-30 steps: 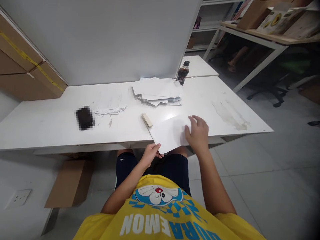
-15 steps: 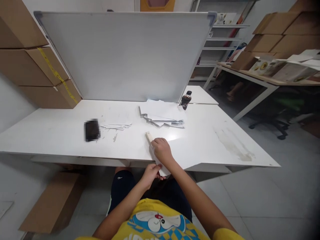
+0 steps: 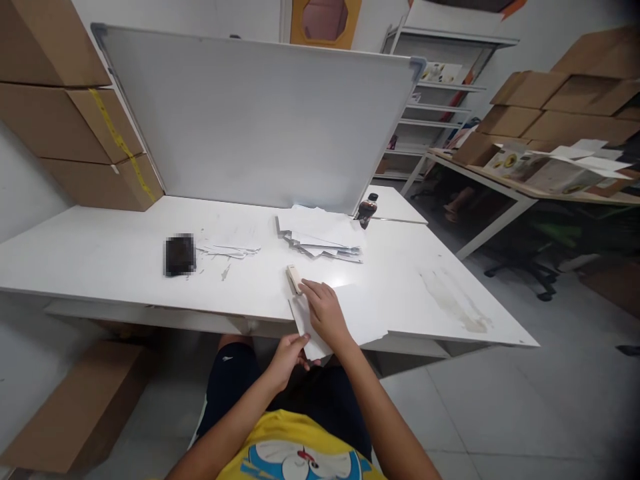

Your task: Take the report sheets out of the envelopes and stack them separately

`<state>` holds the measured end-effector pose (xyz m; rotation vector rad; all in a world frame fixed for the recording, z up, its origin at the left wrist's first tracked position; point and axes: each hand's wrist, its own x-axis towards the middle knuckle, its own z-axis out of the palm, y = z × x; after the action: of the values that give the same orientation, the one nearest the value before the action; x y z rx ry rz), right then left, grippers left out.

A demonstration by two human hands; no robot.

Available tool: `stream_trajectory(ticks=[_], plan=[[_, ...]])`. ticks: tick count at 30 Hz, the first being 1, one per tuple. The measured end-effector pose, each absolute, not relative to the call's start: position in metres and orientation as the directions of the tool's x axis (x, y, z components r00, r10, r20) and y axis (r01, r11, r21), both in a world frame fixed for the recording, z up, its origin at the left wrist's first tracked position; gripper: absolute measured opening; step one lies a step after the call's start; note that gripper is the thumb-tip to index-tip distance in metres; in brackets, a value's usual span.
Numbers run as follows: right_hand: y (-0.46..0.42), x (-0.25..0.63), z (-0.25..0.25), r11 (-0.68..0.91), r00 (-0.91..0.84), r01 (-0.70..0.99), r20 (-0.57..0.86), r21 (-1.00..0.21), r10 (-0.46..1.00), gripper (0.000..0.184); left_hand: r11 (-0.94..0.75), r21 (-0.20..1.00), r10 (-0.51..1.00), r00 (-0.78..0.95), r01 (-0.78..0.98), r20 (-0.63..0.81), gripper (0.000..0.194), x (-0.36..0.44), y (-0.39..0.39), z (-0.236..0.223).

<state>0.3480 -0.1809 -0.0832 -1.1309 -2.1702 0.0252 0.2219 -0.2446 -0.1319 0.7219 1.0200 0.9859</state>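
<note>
Step in hand, as judged from the pose: registering the edge of the white paper (image 3: 309,339) at the cream stapler (image 3: 293,279); the stapler lies on the bench (image 3: 250,293), nearer the person than the paper stack (image 3: 320,230), and the paper lies just on its near side, projecting past the front edge of the bench.

Left hand (image 3: 286,360): closed on the near left corner of the paper, thumb on top; right hand (image 3: 327,313): fingers spread and extended over the paper, fingertips at the near end of the stapler, not wrapped around anything; whether they press on it cannot be told.

Next move, as judged: hold the corner steady with the left hand; confirm that the edge sits in the stapler mouth; only then apply downward pressure with the right hand.

Change from half a second earlier: the right hand was curled over the near part of the stapler; its fingers are now straighter, and more of the stapler and of the left side of the paper is exposed; the left hand retains the same corner.
</note>
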Motion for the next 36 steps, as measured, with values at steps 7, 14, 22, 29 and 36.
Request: stream_trajectory(ticks=[7, 14, 22, 29, 36], plan=[[-0.263, 0.384, -0.097, 0.697, -0.524, 0.684, 0.518, -0.218, 0.676, 0.073, 0.279, 0.868, 0.954, 0.019, -0.411, -0.298, 0.045, 0.201, -0.270, -0.106], [-0.250, 0.406, -0.079, 0.384, 0.019, 0.859, 0.772, -0.338, 0.635, 0.072, -0.292, 0.837, 0.956, 0.125, 0.462, 0.265, 0.039, 0.134, -0.165, -0.065], [-0.066, 0.399, -0.032, 0.185, 0.200, 0.917, 0.809, -0.353, 0.553, 0.052, -0.066, 0.250, 0.948, -0.017, 0.966, 0.318, 0.071, 0.070, -0.029, -0.087], [0.039, 0.390, -0.097, 0.326, -0.183, 0.886, 0.398, -0.329, 0.899, 0.053, -0.074, 0.224, 0.921, -0.020, 0.972, 0.388, 0.036, 0.069, -0.035, -0.102], [0.027, 0.388, -0.103, 0.482, -0.176, 0.778, 0.598, -0.402, 0.782, 0.050, -0.310, 0.263, 0.870, 0.161, 0.914, 0.465, 0.018, 0.067, -0.047, -0.098]])
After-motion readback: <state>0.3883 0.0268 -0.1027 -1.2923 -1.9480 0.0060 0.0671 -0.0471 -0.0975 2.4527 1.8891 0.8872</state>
